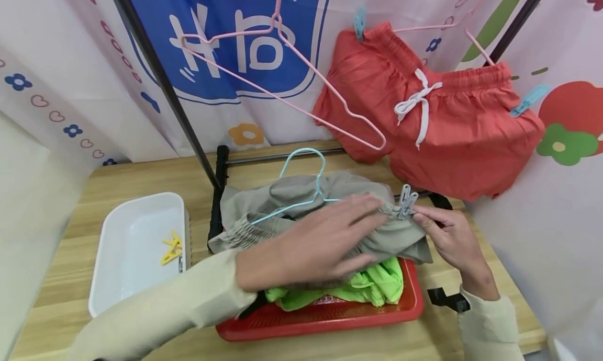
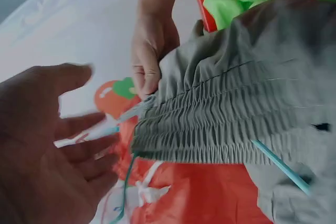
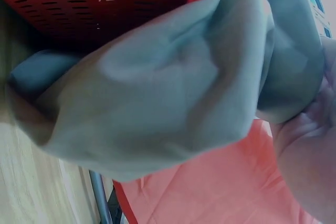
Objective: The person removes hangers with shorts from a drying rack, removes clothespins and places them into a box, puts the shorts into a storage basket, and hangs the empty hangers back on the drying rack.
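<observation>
Above the red basket (image 1: pixel 330 319), the right hand (image 1: pixel 452 240) pinches a grey clip (image 1: pixel 406 201) onto the grey shorts' (image 1: pixel 301 204) waistband while the left hand (image 1: pixel 311 243) lies flat, fingers straight; pegging seems underway, needing steady fabric.

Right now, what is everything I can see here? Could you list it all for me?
grey shorts: one, grey, on the pile in the red basket, elastic waistband uppermost
light blue hanger: one, lying on the grey shorts
grey clothespin: one, at the waistband's right end
green garment: one, bright green, under the grey shorts
red basket: one, on the wooden table
white tray: one, left of the basket
yellow clothespins: seemingly two, in the white tray
orange shorts: one, hung on a pink hanger, clipped by blue clothespins
pink hanger: one bare, on the black rack
left hand: flat on the grey shorts
right hand: pinches the grey clothespin
</observation>
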Tool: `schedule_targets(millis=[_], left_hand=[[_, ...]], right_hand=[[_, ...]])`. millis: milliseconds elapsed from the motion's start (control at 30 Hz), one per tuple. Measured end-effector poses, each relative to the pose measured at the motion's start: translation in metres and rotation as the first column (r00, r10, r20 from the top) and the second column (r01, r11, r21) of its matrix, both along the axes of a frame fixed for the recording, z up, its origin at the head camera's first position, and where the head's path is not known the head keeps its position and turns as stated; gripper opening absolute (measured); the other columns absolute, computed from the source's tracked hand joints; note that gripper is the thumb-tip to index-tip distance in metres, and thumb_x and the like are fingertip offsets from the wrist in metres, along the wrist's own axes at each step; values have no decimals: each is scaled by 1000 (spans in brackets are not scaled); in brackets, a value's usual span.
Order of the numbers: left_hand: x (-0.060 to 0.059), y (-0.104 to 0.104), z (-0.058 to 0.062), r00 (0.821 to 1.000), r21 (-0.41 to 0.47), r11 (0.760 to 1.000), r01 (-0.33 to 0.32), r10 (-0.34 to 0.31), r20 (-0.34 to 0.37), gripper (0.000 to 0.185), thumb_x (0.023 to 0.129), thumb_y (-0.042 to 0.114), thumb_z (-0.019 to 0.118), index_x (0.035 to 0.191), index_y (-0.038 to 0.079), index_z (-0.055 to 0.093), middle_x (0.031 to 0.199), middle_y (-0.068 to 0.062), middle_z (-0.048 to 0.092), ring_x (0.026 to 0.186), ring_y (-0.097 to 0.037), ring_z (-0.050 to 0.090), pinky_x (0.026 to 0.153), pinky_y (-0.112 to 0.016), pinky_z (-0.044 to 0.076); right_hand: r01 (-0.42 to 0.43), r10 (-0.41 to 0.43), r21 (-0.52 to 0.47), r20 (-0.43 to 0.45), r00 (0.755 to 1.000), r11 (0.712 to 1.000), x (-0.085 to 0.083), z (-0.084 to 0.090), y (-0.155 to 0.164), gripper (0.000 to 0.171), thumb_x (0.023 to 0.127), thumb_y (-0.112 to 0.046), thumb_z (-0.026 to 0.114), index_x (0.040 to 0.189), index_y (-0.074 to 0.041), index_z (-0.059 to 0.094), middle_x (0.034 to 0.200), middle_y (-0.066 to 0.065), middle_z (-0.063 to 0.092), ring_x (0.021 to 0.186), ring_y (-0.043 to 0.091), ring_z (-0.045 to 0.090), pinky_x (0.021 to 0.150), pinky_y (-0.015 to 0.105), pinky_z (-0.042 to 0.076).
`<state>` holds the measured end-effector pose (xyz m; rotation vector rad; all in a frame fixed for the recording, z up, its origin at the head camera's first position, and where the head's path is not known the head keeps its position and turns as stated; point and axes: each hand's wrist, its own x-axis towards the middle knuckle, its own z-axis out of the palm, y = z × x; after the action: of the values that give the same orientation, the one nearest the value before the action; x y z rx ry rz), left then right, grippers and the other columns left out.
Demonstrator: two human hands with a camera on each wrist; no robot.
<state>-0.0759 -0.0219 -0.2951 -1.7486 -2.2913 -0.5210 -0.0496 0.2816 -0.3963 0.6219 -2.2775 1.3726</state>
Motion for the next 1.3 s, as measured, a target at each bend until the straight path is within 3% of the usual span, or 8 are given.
schedule_targets(millis=[133, 333, 467, 567, 700, 1000, 1133, 1300], left_hand=[[-7, 31, 3, 991, -108, 987, -117, 109, -72, 67, 106, 46, 53, 153, 0, 43, 156, -18, 43, 149, -30, 33, 124, -34, 9], [-19, 66, 6, 956, -164, 943, -290, 281, -80, 77, 105, 61, 42, 152, -1, 43, 149, -15, 51, 141, -27, 44, 121, -37, 27], [-28, 76, 4, 925, -233, 895, -380, 361, -121, 62, 107, 61, 35, 129, 8, 61, 121, -6, 66, 118, -23, 61, 107, -37, 44], [-29, 81, 3, 927, -278, 884, -375, 367, -81, 52, 110, 56, 31, 107, 16, 65, 104, 1, 68, 97, -18, 67, 86, -36, 53], [-29, 83, 2, 934, -289, 891, -350, 357, -29, 46, 111, 51, 32, 99, 20, 65, 97, 4, 70, 84, -16, 69, 66, -36, 55], [-30, 83, -1, 936, -230, 921, -315, 342, 88, 43, 105, 61, 44, 97, 22, 58, 76, 10, 55, 68, -7, 58, 55, -30, 49], [-31, 83, -3, 938, -171, 939, -300, 323, 128, 36, 103, 57, 53, 101, 22, 61, 74, 11, 53, 68, -4, 56, 55, -27, 47], [-34, 84, -1, 923, -115, 963, -242, 265, 277, 25, 103, 46, 62, 108, 21, 68, 80, 13, 58, 72, 0, 55, 64, -22, 47]], right_hand=[[-28, 28, -8, 14, 1000, 1000, -2, 0, -1, 40, 87, 26, 61, 119, 6, 73, 118, 2, 73, 108, 8, 68, 90, 18, 52], [-47, 47, 0, -16, 999, 999, -3, -1, 1, 28, 93, 19, 61, 116, 9, 73, 116, -4, 73, 104, 5, 68, 88, 16, 52], [-54, 55, 14, -22, 998, 998, -3, -3, 1, 28, 96, 14, 62, 118, 3, 75, 115, -3, 73, 99, 3, 67, 86, 15, 51], [-37, 37, 11, -36, 999, 999, 1, -7, 3, 27, 95, 13, 64, 117, 3, 76, 115, -6, 73, 94, 1, 64, 85, 13, 50], [-40, 38, -27, -82, 996, 999, 0, -14, 6, 24, 94, 11, 67, 115, 6, 76, 118, -3, 72, 103, 1, 66, 89, 14, 50], [-54, 56, 18, -81, 995, 998, 3, -10, 6, 21, 102, -6, 64, 113, 8, 75, 112, -4, 74, 95, 1, 66, 83, 13, 50], [-55, 57, 30, -70, 996, 998, 1, -10, 6, 18, 99, 5, 63, 112, 8, 75, 105, -3, 74, 79, 3, 62, 76, 13, 49], [-30, 32, 39, -46, 998, 999, 1, -11, 7, 21, 95, 13, 63, 112, 9, 74, 103, -7, 73, 68, 4, 54, 71, 12, 46]])
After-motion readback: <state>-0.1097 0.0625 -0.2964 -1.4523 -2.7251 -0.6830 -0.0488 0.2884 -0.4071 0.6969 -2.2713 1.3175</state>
